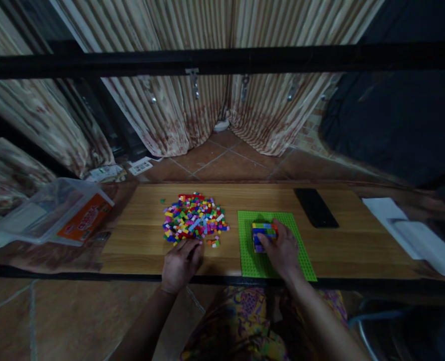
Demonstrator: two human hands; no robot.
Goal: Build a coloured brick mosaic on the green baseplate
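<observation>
A loose pile of small coloured building bricks [194, 218] lies left of centre on the wooden table. At its near edge is my left hand [181, 263], thumb and fingertips pinched together, with a tiny pink brick [200, 242] showing at the tips. A green studded baseplate [247, 265] lies to the right, bearing a compact brick structure [259, 238] in blue, yellow, purple, green and orange. My right hand [286, 249] is wrapped around the structure's right and near sides, hiding part of it. A few orange and green bricks [214, 243] sit apart beside the pile.
A black phone-like slab [315, 207] lies behind the baseplate on the wooden table [132, 250]. At far left stands a clear plastic bin [53, 210] with an orange label. White flat items [429, 245] are at far right. A dark bar [222, 60] crosses in front of striped curtains.
</observation>
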